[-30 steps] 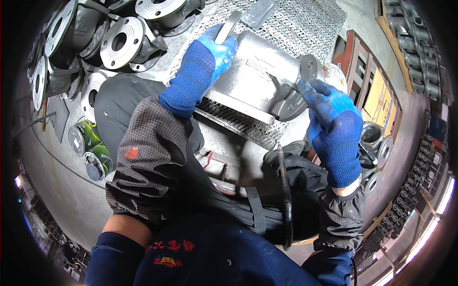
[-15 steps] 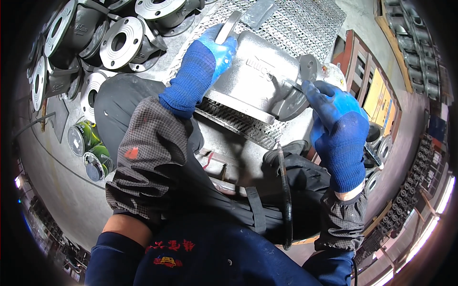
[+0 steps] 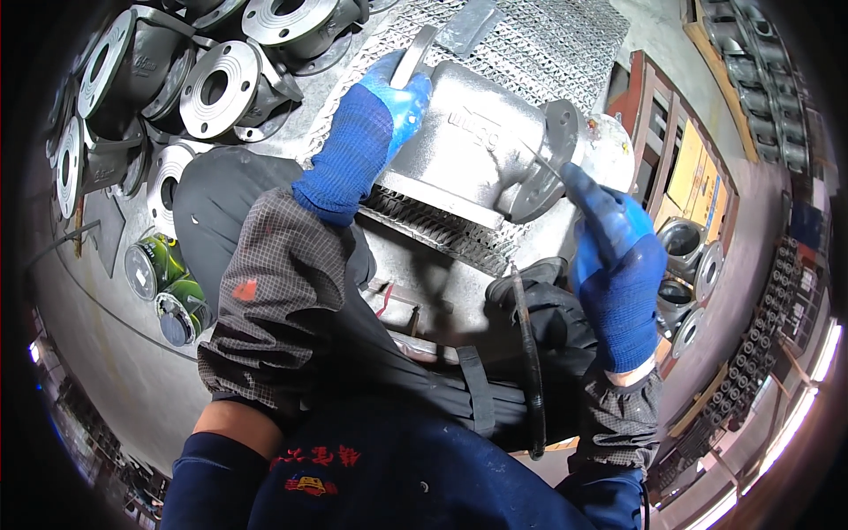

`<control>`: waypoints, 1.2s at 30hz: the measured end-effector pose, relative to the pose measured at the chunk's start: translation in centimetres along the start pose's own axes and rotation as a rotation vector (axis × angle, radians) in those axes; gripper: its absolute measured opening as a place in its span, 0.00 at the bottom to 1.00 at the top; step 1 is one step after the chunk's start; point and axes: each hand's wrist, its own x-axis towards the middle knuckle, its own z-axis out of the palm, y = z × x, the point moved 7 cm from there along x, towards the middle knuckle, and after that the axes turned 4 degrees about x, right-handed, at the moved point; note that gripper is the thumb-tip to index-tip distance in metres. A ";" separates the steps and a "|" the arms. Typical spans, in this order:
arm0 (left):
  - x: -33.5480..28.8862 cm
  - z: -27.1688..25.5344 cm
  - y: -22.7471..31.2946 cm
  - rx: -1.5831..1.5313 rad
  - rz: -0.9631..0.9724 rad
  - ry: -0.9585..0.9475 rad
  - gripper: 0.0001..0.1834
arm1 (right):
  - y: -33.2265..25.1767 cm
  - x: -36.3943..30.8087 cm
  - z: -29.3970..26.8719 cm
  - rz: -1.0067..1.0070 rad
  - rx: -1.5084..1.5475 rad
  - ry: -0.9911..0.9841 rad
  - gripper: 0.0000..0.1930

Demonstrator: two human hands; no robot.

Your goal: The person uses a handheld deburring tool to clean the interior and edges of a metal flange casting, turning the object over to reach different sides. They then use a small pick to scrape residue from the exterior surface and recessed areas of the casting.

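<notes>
Casting (image 3: 481,155), a grey flanged valve body, lies on the mesh bench top (image 3: 548,44) before me, my left hand (image 3: 371,132) clamped over its far flange to steady it while my right hand (image 3: 614,265) pinches a thin rod (image 3: 539,159) against the near flange.

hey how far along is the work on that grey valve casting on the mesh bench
Nothing on the grey valve casting visibly reads as finished. In hand: the left hand grips its upper flange, and the right hand puts a thin tool to the round side flange. A pile of flanged castings lies to the left.
</notes>
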 end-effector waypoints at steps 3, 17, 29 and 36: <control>0.0 0.6 -0.7 -0.057 -0.058 -0.066 0.14 | 0.1 -1.4 1.2 0.100 0.080 0.013 0.24; -2.7 -0.7 -2.2 0.266 -0.027 0.030 0.27 | -0.4 -4.1 4.6 0.243 0.124 0.082 0.24; -2.7 -0.6 -2.0 0.177 -0.007 0.019 0.27 | -0.7 -3.6 4.7 0.161 0.041 0.107 0.26; -2.3 -0.7 -2.6 0.206 0.010 0.017 0.27 | -1.4 -3.1 4.4 0.155 -0.002 0.106 0.23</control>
